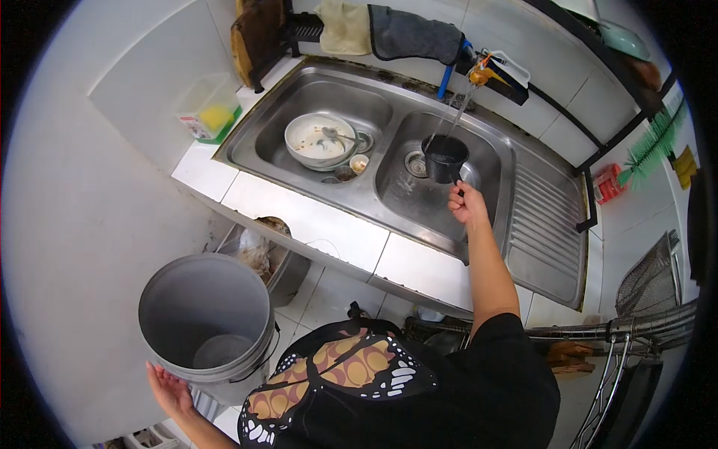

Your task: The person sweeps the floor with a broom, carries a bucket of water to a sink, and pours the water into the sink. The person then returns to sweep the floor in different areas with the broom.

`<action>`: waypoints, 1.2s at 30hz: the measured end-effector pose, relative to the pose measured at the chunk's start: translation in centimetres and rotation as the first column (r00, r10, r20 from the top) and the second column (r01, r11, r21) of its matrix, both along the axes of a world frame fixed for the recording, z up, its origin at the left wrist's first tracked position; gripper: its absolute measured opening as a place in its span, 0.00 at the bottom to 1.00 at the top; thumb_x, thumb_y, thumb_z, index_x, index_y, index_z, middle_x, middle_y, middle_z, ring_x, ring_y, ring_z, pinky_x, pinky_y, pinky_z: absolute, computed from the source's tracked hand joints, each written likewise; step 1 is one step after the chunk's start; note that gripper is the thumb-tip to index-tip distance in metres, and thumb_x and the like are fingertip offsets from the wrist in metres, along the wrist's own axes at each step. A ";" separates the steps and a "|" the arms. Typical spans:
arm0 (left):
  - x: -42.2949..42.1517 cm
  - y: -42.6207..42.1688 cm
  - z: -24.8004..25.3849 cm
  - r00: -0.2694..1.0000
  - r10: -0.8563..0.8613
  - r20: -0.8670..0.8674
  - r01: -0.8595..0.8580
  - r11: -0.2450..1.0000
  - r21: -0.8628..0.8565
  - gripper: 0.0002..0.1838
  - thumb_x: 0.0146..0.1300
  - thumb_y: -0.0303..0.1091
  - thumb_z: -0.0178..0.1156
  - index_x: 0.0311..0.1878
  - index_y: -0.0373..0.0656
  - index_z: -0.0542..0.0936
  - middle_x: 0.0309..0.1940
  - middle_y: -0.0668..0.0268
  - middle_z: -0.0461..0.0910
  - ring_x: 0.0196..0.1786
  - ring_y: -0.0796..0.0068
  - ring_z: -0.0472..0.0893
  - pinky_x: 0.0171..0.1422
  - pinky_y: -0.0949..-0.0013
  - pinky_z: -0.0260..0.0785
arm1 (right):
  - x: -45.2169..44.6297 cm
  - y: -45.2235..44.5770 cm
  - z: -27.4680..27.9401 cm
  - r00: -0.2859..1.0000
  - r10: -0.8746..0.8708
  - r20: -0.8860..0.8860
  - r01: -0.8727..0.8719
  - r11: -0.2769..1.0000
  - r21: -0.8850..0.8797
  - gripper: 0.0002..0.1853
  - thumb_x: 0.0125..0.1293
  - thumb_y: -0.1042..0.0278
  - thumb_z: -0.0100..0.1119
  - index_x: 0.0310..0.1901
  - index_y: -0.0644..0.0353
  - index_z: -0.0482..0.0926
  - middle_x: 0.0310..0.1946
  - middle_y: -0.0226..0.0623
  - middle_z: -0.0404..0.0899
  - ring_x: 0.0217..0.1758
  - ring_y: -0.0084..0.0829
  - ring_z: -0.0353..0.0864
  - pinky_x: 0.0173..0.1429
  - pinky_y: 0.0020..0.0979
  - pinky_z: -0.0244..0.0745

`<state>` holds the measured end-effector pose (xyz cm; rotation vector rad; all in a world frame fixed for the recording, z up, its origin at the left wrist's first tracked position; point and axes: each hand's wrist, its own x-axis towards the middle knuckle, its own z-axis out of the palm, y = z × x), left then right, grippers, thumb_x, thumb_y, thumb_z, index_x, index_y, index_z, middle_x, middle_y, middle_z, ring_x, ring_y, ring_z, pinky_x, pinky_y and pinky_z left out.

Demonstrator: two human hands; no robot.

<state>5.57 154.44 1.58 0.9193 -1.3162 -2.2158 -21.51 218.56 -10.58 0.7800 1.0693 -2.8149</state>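
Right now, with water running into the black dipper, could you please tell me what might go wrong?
The right hand holds the black dipper by its handle under the running water; as it fills, it may grow heavier and tilt or overflow. The left hand is at the edge of the grey bucket, so a bump from it might shift or tip the bucket.

Head-worn view, facing forward and down, near sink and bucket
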 end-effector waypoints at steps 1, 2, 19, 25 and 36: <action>-0.1 0.1 0.0 1.000 -0.004 0.006 0.004 1.000 0.002 0.14 0.58 0.47 0.54 0.27 0.48 0.74 0.26 0.72 0.77 0.30 0.79 0.76 0.37 0.73 0.70 | 0.1 0.1 0.1 1.000 -0.011 0.014 0.011 1.000 0.003 0.05 0.62 0.68 0.44 0.30 0.56 0.62 0.19 0.27 0.64 0.13 0.16 0.54 0.16 0.21 0.48; -0.2 0.2 0.0 1.000 -0.007 0.013 0.007 1.000 0.003 0.13 0.58 0.47 0.54 0.27 0.48 0.74 0.26 0.71 0.77 0.31 0.79 0.76 0.37 0.72 0.70 | 0.1 0.1 0.1 0.999 -0.020 0.029 0.020 1.000 0.005 0.05 0.62 0.68 0.44 0.30 0.56 0.62 0.19 0.27 0.63 0.13 0.16 0.54 0.16 0.21 0.48; -5.4 5.5 6.3 0.982 -0.066 -0.176 0.070 0.998 0.012 0.11 0.63 0.38 0.49 0.34 0.41 0.74 0.29 0.67 0.77 0.31 0.78 0.77 0.35 0.74 0.72 | -0.8 1.3 1.1 0.999 -0.006 -0.046 0.010 0.997 0.077 0.08 0.63 0.65 0.46 0.28 0.56 0.63 0.19 0.27 0.64 0.12 0.16 0.54 0.15 0.21 0.48; -8.0 6.7 7.7 0.899 -0.342 -0.273 0.361 0.932 0.022 0.12 0.64 0.37 0.45 0.36 0.37 0.72 0.31 0.63 0.77 0.32 0.75 0.77 0.39 0.70 0.73 | -0.2 1.2 2.5 0.998 0.024 -0.055 -0.019 0.996 0.082 0.08 0.63 0.66 0.47 0.29 0.57 0.63 0.19 0.27 0.64 0.12 0.16 0.54 0.15 0.20 0.47; -8.9 8.6 7.8 0.906 -0.338 -0.253 0.366 0.928 0.071 0.08 0.62 0.35 0.48 0.33 0.41 0.72 0.25 0.70 0.74 0.28 0.79 0.75 0.34 0.71 0.73 | 5.1 -7.8 15.7 0.898 0.423 -0.119 -0.322 0.819 0.475 0.22 0.61 0.68 0.47 0.57 0.63 0.61 0.19 0.24 0.62 0.12 0.11 0.54 0.13 0.15 0.49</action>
